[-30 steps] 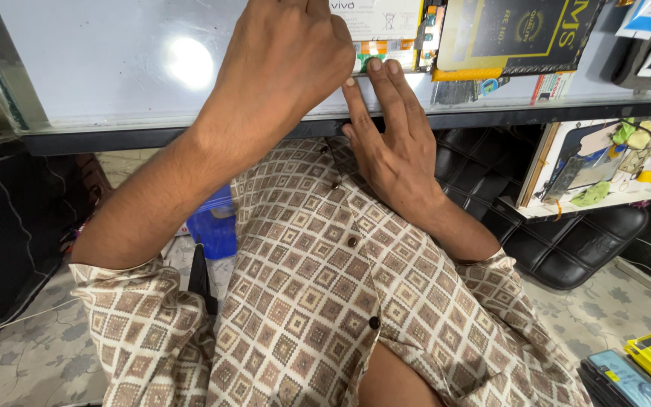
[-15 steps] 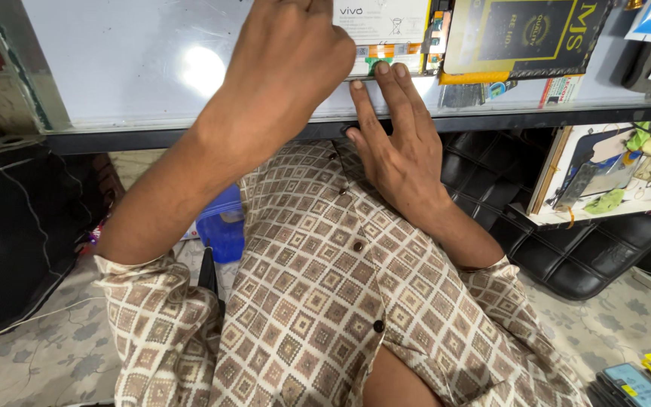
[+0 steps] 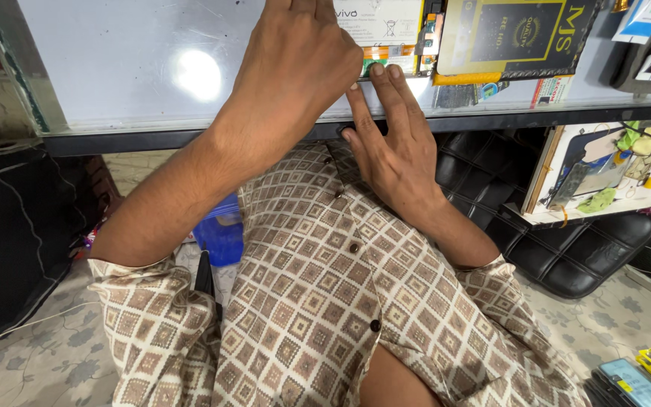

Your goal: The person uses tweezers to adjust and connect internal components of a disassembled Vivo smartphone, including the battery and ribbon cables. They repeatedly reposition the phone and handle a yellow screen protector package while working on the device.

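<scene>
1. A dark cabinet stood at the far left, below the edge of a white glass-topped counter that ran across the top of the view.
2. The left hand reached up over the counter, knuckles toward the camera and fingers curled downward; whether they pinched anything could not be told, since the fingertips were hidden behind the hand.
3. Just beyond that hand lay an opened phone, its white battery and green and orange circuit parts exposed, resting on the counter near its front edge.
4. The right hand lay flat against the counter's front edge, fingers straight and pressed close together, the fingertips touching the lower edge of the phone.
5. A black box with a yellow border sat just beside the phone on the right.
6. A side shelf at the right held cables and small parts.
</scene>
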